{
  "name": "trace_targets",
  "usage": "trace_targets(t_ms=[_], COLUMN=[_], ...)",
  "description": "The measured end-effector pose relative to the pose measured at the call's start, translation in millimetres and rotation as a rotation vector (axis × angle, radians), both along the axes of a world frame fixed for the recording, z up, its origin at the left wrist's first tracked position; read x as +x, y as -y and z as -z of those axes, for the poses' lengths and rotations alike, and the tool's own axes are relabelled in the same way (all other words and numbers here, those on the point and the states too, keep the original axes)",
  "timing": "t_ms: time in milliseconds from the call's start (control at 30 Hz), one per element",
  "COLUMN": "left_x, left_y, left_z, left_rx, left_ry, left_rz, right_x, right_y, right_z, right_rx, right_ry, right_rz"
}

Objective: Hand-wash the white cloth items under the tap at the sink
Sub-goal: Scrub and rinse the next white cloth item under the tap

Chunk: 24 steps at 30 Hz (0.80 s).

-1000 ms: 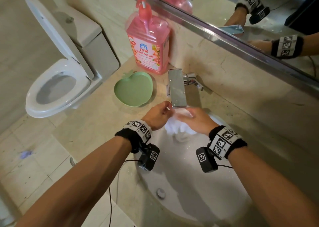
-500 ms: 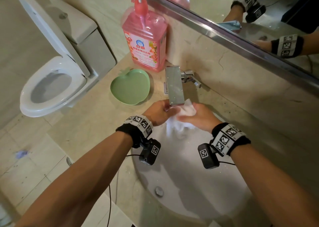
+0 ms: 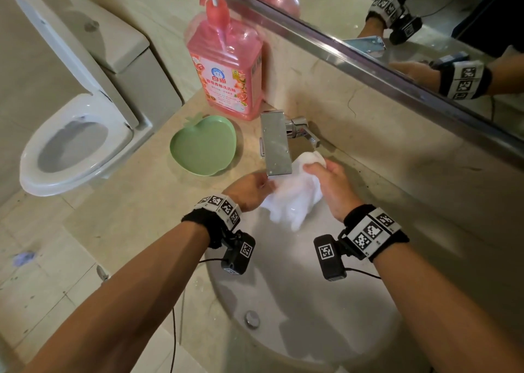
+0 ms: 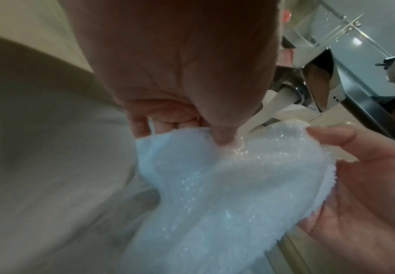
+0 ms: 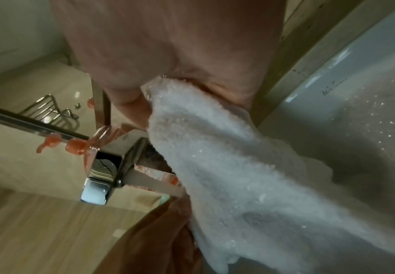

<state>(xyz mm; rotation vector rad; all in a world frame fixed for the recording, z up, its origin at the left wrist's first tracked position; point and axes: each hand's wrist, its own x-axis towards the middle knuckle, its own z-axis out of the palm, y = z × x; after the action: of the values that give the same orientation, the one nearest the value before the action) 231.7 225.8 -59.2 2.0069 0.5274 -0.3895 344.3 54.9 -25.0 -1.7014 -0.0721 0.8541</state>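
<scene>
A wet white cloth (image 3: 295, 199) hangs over the sink basin (image 3: 297, 301), just under the flat chrome tap (image 3: 276, 143). My left hand (image 3: 252, 188) pinches its left edge, thumb on top (image 4: 224, 137). My right hand (image 3: 326, 180) grips its upper right part, and a bunch of fabric sticks out above the fingers. The cloth (image 4: 215, 185) glistens with drops, and water runs onto it by my left thumb. In the right wrist view the cloth (image 5: 250, 185) trails down from my curled right hand toward the basin, with the tap (image 5: 107, 176) beside it.
A pink pump bottle of detergent (image 3: 226, 77) stands on the counter behind the tap. A green apple-shaped dish (image 3: 202, 146) lies to its left. A toilet (image 3: 73, 134) with raised lid is further left. A mirror (image 3: 397, 18) runs along the wall. The drain plug (image 3: 251, 318) sits low in the basin.
My right hand has lifted and moved back right with its part of the cloth, stretching the cloth out between both hands under the tap. The left hand stayed about where it was.
</scene>
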Motion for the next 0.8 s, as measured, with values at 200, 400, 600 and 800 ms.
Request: trace_targets(t_ms=[200,400,600,800], left_x=[14,5,-10,-32], left_y=[7,-1,-13,-27], left_z=[-16,-16,-30,-50], left_rx=[-0.067,-0.015,-0.022,0.033], left_ry=[0.142,0.090,0.245,0.271], left_rz=[-0.020,-0.051,-0.171,-0.230], right_x=[-4,-6,-9,-9], right_y=[6,7,-5,-4], right_z=[4,7,9,13], right_rx=[-0.296,-0.122,-0.081,-0.199], right_ry=[0.236,0.066,0.047,0.173], right_rz=[-0.382,-0.253,-0.168,-0.189])
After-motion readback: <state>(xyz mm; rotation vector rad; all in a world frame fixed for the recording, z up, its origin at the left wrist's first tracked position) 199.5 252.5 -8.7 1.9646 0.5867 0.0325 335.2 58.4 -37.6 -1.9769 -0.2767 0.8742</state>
